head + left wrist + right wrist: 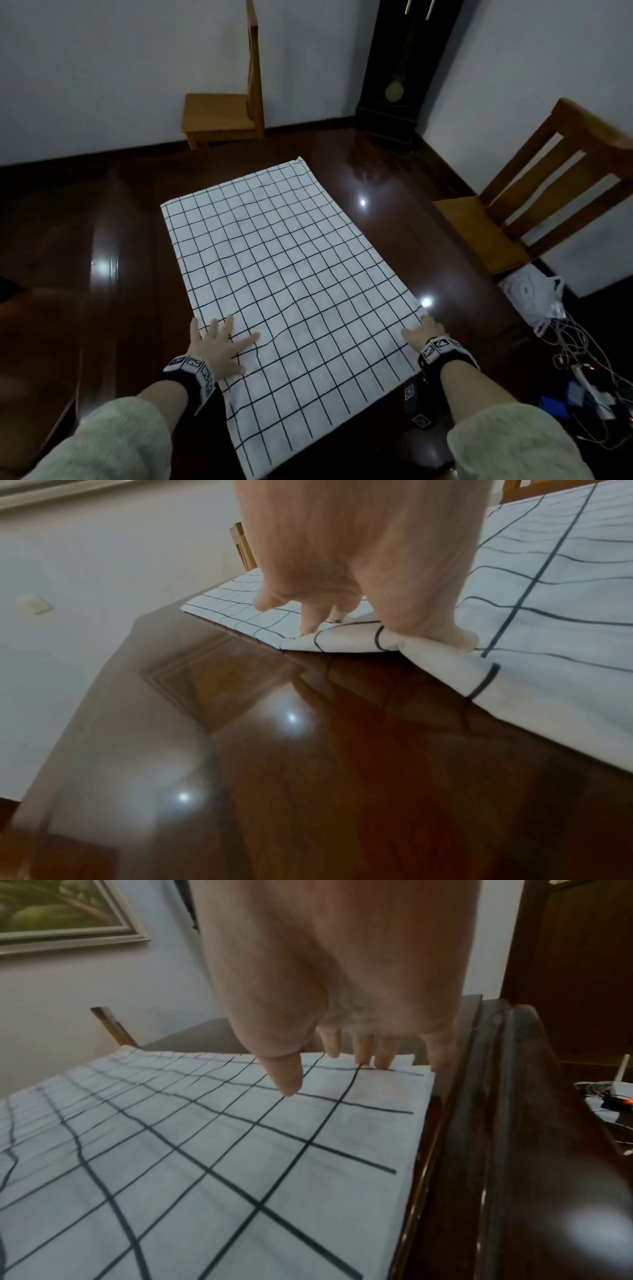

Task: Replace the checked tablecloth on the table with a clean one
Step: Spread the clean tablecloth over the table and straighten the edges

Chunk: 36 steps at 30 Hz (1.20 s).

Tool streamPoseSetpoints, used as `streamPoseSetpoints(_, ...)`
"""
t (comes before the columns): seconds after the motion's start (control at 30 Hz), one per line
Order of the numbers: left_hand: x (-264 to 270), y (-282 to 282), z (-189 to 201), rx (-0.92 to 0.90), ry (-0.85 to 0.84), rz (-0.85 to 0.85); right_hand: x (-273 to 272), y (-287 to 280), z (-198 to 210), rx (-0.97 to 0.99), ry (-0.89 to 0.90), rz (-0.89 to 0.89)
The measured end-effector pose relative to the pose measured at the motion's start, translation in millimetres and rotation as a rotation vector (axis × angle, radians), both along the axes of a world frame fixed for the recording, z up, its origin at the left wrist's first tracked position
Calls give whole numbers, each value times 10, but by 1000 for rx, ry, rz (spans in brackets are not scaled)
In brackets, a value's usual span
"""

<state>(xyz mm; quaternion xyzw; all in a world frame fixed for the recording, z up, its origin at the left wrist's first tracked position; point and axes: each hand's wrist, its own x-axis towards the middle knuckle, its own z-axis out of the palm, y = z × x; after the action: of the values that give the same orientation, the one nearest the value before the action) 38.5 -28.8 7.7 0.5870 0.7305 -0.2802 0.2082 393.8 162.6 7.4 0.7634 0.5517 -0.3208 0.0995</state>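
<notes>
From your head view the checked tablecloth lies askew across the dark glossy worktop, its near end hanging over the edge toward you. Your left wrist view alone shows the cloth's left edge bunched and folded under your left hand, thumb pressing it. Your right hand lies on the cloth's right edge, fingers straight and spread, gripping nothing. Your hands sit well apart.
</notes>
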Motion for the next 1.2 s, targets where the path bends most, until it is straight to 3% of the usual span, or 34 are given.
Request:
streamPoseSetpoints(0.2,-61,8,27,30,-54,-26,-167,-22,94,24,-28,72)
streamPoseSetpoints(0.3,-32,-1,26,78,-150,58,-469,-87,217,148,161,159)
streamPoseSetpoints(0.37,23,37,78,130,-283,224,-762,-264,296,107,483,189)
streamPoseSetpoints(0.43,113,118,156,184,-468,464,-1111,-508,331,-17,667,330)
streamPoseSetpoints(0.57,379,281,278,263,-995,851,-1684,-1020,327,-190,786,611)
streamPoseSetpoints(0.63,455,294,345,314,-1127,924,-1768,-1120,319,-267,797,674)
streamPoseSetpoints(0.7,420,240,280,404,-1128,1012,-1720,-1091,325,-295,838,633)
streamPoseSetpoints(0.8,239,91,56,471,-989,1034,-1488,-949,290,-230,951,435)
streamPoseSetpoints(0.87,133,-4,-19,490,-865,1028,-1281,-808,199,74,740,353)
streamPoseSetpoints(0.93,28,-71,-79,470,-751,1051,-1025,-653,119,324,362,232)
streamPoseSetpoints(1.0,-63,-123,-113,415,-668,1101,-742,-537,57,326,124,54)
streamPoseSetpoints(1.07,-115,-151,-143,353,-621,1121,-509,-461,24,209,61,-73)
streamPoseSetpoints(1.2,-91,-146,-180,336,-621,1129,-348,-393,-93,65,117,15)
